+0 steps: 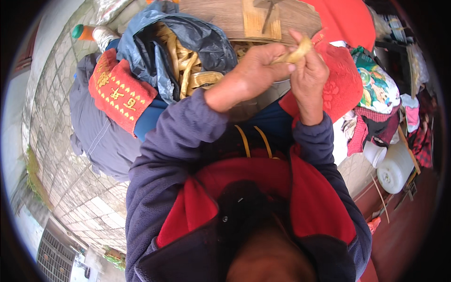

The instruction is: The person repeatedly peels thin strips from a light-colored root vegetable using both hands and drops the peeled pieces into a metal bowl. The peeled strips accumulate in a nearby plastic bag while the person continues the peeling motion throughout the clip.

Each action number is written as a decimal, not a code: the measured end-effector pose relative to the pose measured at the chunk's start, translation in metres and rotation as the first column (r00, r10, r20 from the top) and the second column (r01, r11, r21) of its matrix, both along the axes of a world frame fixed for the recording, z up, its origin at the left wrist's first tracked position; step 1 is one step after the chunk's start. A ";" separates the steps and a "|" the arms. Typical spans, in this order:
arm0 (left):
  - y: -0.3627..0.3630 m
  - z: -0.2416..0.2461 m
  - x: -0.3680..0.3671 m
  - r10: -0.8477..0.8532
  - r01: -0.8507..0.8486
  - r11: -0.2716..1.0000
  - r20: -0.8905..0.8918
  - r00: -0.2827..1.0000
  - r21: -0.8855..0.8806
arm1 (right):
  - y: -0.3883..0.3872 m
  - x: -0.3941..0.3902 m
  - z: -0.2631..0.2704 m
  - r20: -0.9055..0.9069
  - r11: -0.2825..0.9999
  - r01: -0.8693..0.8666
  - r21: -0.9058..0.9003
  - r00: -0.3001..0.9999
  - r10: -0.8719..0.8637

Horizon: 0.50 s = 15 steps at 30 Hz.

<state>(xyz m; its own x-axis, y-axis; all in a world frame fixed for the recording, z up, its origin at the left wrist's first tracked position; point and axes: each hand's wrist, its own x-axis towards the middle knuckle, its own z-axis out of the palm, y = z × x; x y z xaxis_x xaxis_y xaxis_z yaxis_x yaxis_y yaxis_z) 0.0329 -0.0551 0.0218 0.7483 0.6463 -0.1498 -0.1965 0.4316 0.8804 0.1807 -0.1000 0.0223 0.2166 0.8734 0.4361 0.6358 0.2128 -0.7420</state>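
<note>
A pale yellow, fibrous strip [297,53] is held between my two hands, in front of a wooden board. My left hand [259,68] reaches in from the left and pinches its lower end between thumb and fingers. My right hand [310,75] grips the strip farther along, with a fingertip raised behind it. Left of my hands, a dark plastic bag [208,40] stands open. Many similar golden strips [179,60] lie inside it, some curled. The wooden board [222,17] carries a lighter wood block [252,21] with a thin metal piece [268,17] on it.
Red towels [121,93] drape over my knees. At left are a grey cloth bundle [102,141] and an orange bottle with a green cap [82,32]. Patterned cloth [377,84], a white cup [374,154] and a large plastic jug [394,167] are at right.
</note>
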 end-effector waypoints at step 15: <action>-0.012 -0.038 -0.020 0.500 -0.100 0.322 -0.080 0.862 0.941 | -0.021 -0.007 -0.042 -0.973 0.744 -0.652 -0.144 -0.044 -0.227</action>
<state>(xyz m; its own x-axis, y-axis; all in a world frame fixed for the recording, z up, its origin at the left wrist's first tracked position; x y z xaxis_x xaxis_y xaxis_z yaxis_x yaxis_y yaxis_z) 0.0132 -0.0673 -0.0166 0.5064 0.7029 0.4995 0.2249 -0.6668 0.7105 0.1742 -0.1215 -0.0199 -0.2492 0.8747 -0.4157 -0.7280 -0.4522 -0.5152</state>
